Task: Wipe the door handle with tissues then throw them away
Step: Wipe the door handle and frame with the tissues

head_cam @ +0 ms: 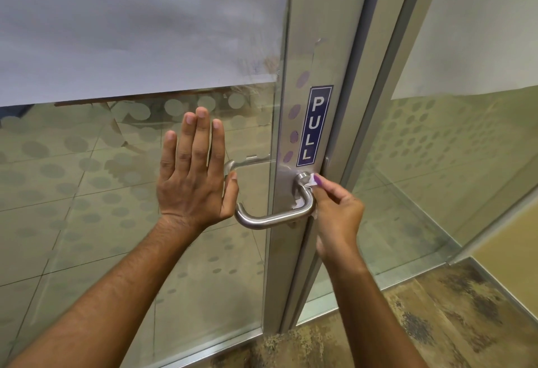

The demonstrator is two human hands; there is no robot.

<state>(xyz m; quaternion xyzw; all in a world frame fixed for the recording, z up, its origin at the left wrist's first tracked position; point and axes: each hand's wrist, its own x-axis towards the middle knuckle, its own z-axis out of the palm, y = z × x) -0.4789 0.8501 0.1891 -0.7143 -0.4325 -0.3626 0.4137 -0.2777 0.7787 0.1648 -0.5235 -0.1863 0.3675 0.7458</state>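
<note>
A brushed steel door handle (273, 216), bent into a rounded U of smooth tube, is mounted on the matte aluminium frame (317, 33) of a glass door (87, 193). The right hand (334, 210) is held at the right end of the handle, where the tube curves in toward its round base, and a crumpled white tissue (311, 179) is pinched between its curled fingers and thumb and pressed against the metal. More of the tissue is seen bunched behind the bend of the tube. The left hand (192, 169) is laid flat against the glass just left of the handle, fingers straight and close together, thumb spread beside the handle's far curve, nothing gripped. A narrow blue sticker (315, 126) lettered PULL in white is fixed upright on the frame directly above the handle's base. The glass is patterned with rows of frosted dots, and its upper part is covered by a pale opaque sheet (131, 24). A mottled brown floor (436, 324) is visible at the near right, by the foot of the frame.
</note>
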